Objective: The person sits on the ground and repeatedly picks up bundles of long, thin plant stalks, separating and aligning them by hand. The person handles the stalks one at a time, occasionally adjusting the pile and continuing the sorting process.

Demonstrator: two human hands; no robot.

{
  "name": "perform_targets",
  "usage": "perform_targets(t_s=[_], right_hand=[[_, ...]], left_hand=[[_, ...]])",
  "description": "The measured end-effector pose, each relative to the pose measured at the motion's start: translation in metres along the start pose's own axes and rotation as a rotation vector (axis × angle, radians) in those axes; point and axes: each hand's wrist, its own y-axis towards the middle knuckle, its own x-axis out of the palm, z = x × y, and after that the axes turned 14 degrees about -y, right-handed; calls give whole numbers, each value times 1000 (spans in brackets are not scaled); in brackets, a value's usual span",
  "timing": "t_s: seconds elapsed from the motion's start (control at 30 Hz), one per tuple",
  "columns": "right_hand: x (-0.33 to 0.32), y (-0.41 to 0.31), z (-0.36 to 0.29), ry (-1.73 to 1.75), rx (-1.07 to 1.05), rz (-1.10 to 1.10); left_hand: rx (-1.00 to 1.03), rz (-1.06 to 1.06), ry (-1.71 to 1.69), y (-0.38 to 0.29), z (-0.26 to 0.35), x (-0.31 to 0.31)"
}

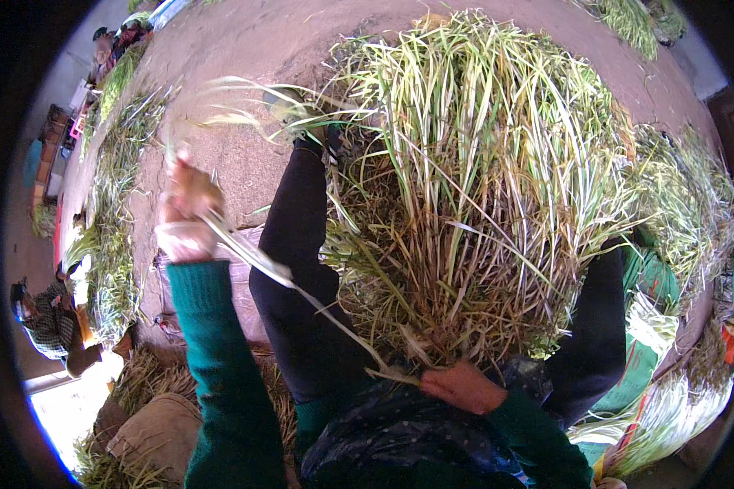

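Observation:
My left hand [192,192], blurred, is raised over the floor on the left and grips long-leaved green plants. Their loose leaves [232,116] trail above it, and a pale stalk [251,253] slants down from its underside. From that stalk a thin whitish strip [342,330] stretches to my right hand [463,386], low at my lap, which pinches the strip's end; its fingertips are partly hidden. A large heap of similar plants [489,171], green leaves upward and brownish stems toward me, lies between my dark-trousered legs [300,281].
More plants lie in a row [116,195] at left and a pile [685,195] at right. A green sack [618,373] and pale-stemmed bundle [673,422] sit right of my leg. A brown sack [159,434] is lower left. One person [49,324] sits at left, another [107,52] farther off.

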Motion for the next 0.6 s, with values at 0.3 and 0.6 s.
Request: perform_targets(t_s=[0.3, 0.6], right_hand=[[-73, 54, 13, 3, 173, 806], [-74, 99, 83, -322, 458, 911]], left_hand=[[-299, -36, -93, -15, -94, -14], [-470, 271, 211, -76, -177, -17]])
